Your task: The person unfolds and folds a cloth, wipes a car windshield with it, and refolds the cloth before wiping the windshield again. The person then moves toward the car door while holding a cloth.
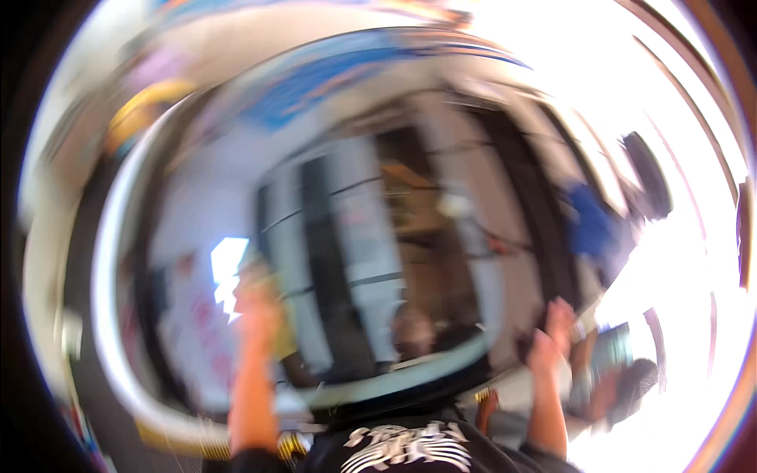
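The whole picture is smeared by motion. In front of me spreads a large, curved, glossy dark panel (347, 260) that looks like glass and carries reflections of strips and squares. My left hand (256, 299) is over its left part, fingers blurred. A yellowish patch (282, 323) shows right beside it; whether the hand holds this, I cannot tell. My right hand (552, 335) is raised near the panel's lower right edge. Its thumb and fingers stand apart, with nothing seen in them. I cannot make out whether either hand touches the panel.
A pale curved rim (110, 315) runs along the panel's left side. To the right are a blurred blue thing (587, 221), a dark rounded object (648, 175) and a blue-green boxy shape (613, 347). Strong light washes out the far right.
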The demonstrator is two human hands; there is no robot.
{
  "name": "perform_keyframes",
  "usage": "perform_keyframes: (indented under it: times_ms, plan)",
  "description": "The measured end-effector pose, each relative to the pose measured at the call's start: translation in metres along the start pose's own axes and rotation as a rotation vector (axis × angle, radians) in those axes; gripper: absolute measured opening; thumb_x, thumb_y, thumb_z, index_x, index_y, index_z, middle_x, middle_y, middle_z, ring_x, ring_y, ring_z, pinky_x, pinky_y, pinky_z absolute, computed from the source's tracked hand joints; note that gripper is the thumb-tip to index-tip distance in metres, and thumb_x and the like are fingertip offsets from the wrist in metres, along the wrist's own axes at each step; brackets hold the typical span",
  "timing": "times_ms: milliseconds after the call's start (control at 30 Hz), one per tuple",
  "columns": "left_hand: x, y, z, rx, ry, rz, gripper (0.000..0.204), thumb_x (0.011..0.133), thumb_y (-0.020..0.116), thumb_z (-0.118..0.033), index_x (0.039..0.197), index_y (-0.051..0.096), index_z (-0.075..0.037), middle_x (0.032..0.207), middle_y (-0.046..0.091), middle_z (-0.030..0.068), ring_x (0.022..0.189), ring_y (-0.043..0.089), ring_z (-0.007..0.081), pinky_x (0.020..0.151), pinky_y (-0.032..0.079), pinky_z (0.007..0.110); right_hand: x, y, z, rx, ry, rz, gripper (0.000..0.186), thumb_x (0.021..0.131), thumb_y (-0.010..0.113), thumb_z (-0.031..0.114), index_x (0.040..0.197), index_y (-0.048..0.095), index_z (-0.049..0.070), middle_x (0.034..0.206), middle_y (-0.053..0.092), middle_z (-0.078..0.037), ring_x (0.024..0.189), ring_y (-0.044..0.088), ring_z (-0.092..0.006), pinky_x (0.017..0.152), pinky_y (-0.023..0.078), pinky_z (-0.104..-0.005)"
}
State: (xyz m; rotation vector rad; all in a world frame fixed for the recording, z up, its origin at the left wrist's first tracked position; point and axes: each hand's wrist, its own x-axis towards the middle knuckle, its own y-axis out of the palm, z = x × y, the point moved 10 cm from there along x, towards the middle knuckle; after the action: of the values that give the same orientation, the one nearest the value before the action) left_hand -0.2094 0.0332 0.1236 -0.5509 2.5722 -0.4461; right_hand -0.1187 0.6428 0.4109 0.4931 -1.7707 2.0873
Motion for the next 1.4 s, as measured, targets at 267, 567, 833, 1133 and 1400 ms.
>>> perform_keyframes:
  times_ms: [267,567,833,1133,1400]
  plan:
    - [0.050,-0.081,0.043,0.848,0.156,-0.353,0.048,0.100,0.044,-0.028,0.143,0.048,-0.007,0.136,0.055,0.0159,0.125,0.052,0.0315,0.105,0.041,0.046,-0.013,0.021,0.038,0.131,-0.106,-0.064,0.065,0.094,0.054,0.037,0.143,0.046,-0.005,0.149,0.045,-0.023,0.145,0.036,-0.0322,0.123,0.007,-0.0487]
    - [-0.005,-0.072,-0.019,0.973,0.424,-0.423,0.050,0.099,0.050,-0.029,0.141,0.051,-0.004,0.140,0.053,0.0178,0.129,0.049,0.0350,0.110,0.036,0.048,-0.037,0.009,0.062,0.152,-0.185,-0.089,0.065,0.093,0.056,0.034,0.144,0.044,-0.004,0.152,0.043,-0.021,0.148,0.032,-0.0312,0.123,0.008,-0.0502]
    - [-0.283,0.187,-0.208,0.709,1.403,0.238,0.064,0.084,0.066,-0.031,0.142,0.053,-0.007,0.153,0.043,0.0176,0.144,0.031,0.0448,0.118,0.023,0.055,-0.043,0.007,0.037,0.520,-0.195,-0.199,0.044,0.093,0.056,0.020,0.132,0.059,-0.002,0.146,0.051,-0.020,0.140,0.044,-0.0338,0.120,0.024,-0.0490]
    - [-0.290,0.194,-0.203,0.693,1.230,0.376,0.065,0.093,0.057,-0.029,0.153,0.039,-0.012,0.160,0.031,0.0138,0.150,0.019,0.0384,0.120,0.014,0.057,0.042,-0.382,-0.220,1.957,-0.567,-0.397,0.083,0.096,0.029,0.064,0.146,0.038,-0.002,0.116,0.060,-0.015,0.111,0.052,-0.0266,0.103,0.038,-0.0413]
    - [-0.265,0.167,-0.191,0.783,1.152,0.251,0.059,0.096,0.053,-0.024,0.153,0.039,-0.013,0.160,0.032,0.0117,0.152,0.018,0.0352,0.122,0.012,0.053,-0.055,-0.693,0.033,1.415,-0.986,-0.656,0.074,0.099,0.037,0.056,0.148,0.039,0.000,0.151,0.041,-0.022,0.144,0.031,-0.0387,0.118,0.024,-0.0532]
